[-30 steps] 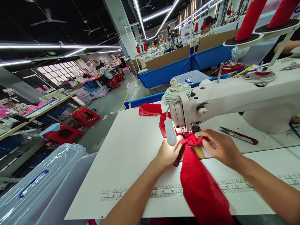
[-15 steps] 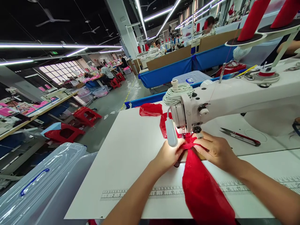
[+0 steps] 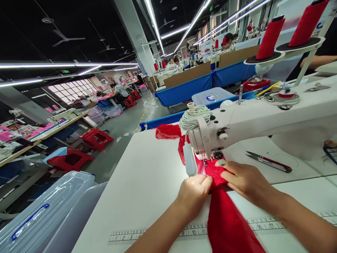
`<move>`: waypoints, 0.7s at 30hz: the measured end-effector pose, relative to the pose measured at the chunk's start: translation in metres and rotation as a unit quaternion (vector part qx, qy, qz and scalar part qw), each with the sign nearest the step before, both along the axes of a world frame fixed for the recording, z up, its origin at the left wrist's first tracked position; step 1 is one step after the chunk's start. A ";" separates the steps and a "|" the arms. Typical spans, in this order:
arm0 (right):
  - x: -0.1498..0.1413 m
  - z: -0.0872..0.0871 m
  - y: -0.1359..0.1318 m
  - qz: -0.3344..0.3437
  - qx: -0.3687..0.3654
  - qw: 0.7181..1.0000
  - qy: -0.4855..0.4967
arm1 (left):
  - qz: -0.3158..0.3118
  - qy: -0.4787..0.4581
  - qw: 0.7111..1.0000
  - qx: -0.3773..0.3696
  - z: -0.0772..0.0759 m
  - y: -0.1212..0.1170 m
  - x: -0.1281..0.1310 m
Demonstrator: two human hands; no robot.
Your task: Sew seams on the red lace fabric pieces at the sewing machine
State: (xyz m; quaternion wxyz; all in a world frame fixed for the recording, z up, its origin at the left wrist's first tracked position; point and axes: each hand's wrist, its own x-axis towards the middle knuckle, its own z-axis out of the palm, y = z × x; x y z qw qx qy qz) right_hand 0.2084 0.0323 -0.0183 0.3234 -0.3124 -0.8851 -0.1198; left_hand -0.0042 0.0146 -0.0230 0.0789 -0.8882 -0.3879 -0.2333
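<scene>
A long piece of thin red fabric (image 3: 223, 218) runs from under the needle of a white sewing machine (image 3: 252, 116) down over the table's front edge. My left hand (image 3: 196, 189) pinches the left edge of the fabric just in front of the presser foot (image 3: 205, 162). On the other side, my right hand (image 3: 243, 179) grips the right edge between thumb and fingers. Between both hands the cloth lies spread and fairly flat. More red fabric (image 3: 168, 131) trails out behind the machine head. A small lamp (image 3: 189, 160) hangs beside the needle and partly covers the cloth.
Thread snips (image 3: 268, 162) lie right of the needle. A printed ruler (image 3: 192, 232) crosses the white tabletop (image 3: 137, 182). Red thread cones (image 3: 271, 38) stand at upper right. A lidded clear bin (image 3: 52, 207) is at left, near red stools (image 3: 70, 159). People sit at machines farther back.
Both hands have come slightly nearer and spread apart, so the bunched fabric between them now lies flatter and more open. The camera view has tilted, shifting the scene a little.
</scene>
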 end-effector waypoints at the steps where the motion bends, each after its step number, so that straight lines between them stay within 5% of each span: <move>1: 0.000 0.000 0.001 0.017 0.002 1.000 -0.008 | -0.004 0.008 1.000 0.011 0.001 -0.001 0.000; 6: 0.002 -0.006 0.004 0.031 -0.037 0.998 -0.043 | 0.002 0.057 0.998 0.024 0.008 -0.009 0.006; 13: 0.004 -0.006 0.004 0.025 -0.043 0.998 -0.034 | -0.005 0.075 0.994 -0.082 0.028 -0.020 0.003; 21: 0.004 -0.008 0.005 0.013 -0.050 0.998 -0.045 | 0.012 0.067 0.997 -0.039 0.026 -0.021 -0.001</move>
